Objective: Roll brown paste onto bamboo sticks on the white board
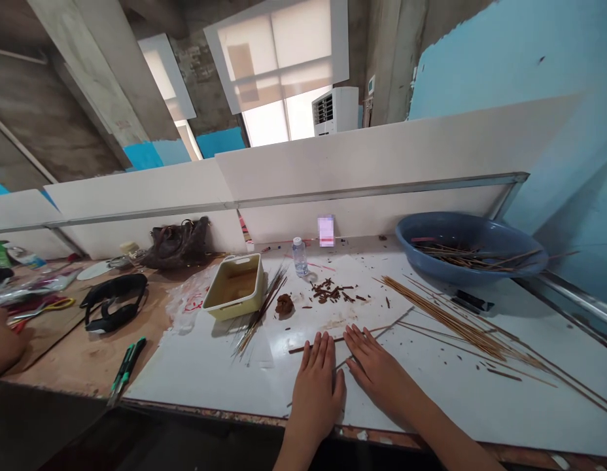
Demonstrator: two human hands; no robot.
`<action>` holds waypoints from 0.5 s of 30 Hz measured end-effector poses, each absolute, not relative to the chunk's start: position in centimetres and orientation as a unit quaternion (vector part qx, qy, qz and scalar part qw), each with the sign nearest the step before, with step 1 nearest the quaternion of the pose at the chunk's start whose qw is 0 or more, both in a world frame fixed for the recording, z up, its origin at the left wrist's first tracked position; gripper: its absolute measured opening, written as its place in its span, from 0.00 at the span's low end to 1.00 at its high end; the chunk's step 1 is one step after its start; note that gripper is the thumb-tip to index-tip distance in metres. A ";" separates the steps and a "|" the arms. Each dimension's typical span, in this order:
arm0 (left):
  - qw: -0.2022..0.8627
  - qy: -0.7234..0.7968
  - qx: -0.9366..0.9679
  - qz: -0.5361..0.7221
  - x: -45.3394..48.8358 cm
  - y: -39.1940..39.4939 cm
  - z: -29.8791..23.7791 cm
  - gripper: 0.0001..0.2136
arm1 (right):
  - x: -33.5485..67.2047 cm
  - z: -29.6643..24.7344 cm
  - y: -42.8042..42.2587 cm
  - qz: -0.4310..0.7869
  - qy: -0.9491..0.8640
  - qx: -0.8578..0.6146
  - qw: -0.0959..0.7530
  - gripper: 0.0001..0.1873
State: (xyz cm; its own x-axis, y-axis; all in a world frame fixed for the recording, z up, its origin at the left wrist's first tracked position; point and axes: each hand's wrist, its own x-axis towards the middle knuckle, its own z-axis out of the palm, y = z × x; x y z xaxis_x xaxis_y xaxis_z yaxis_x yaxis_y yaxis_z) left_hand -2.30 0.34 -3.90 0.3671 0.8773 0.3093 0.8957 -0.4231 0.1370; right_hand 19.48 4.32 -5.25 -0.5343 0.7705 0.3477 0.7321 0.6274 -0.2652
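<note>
White bench top (210,376), six o'clock: left hand (317,392) and right hand (377,373) lie flat and apart. Neither grips — both seem to pin a bamboo stick (299,348) down.

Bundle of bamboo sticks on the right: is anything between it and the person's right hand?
Nothing tall, but a few loose thin sticks lie flat on the white board between the right hand and the bundle of bamboo sticks.

Tan bamboo sticks (445,320) fan right of the right hand (377,369), a blue plastic basin (460,229) beyond them; a cream tray (233,286) sits left of the left hand (316,389) on a white tabletop (200,373).
</note>
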 end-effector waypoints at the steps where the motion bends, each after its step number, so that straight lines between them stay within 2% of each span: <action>1: 0.029 -0.536 -0.826 -0.171 -2.3 0.3 -3.9 0.32 | 19.5 -5.3 4.3 0.046 -0.875 -0.429 0.220 0.32; 15: 0.043 -0.535 -0.824 -0.181 -2.5 0.5 -4.6 0.33 | 19.4 -5.6 4.3 0.080 -0.864 -0.456 0.197 0.33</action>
